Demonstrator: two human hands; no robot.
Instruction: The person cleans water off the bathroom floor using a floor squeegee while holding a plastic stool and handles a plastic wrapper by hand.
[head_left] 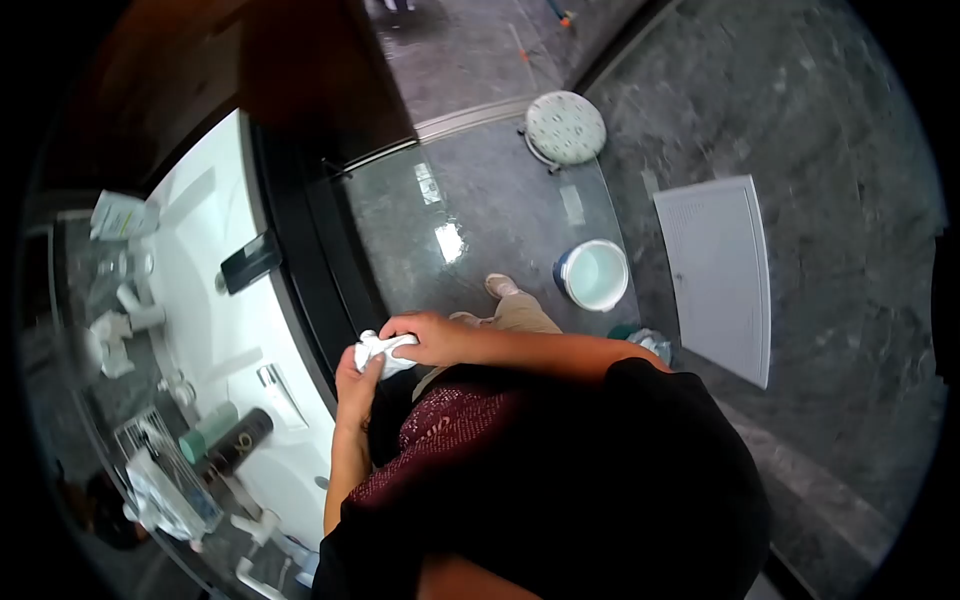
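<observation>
The fingers of the left hand (357,382) and right hand (432,338) pinch a bunched white cloth (374,350), seemingly to fold or work it, which calls for matched two-handed grip, with the washbasin counter (283,345) at nine o'clock and the bucket (562,277) at two.

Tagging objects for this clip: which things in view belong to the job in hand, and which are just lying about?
In the job:
white cloth, apparently, crumpled
left hand and right hand, both gripping it

Probably lying about, untouched:
round stool
bucket, perhaps related
dark bottle
green bottle
pale panel
</observation>
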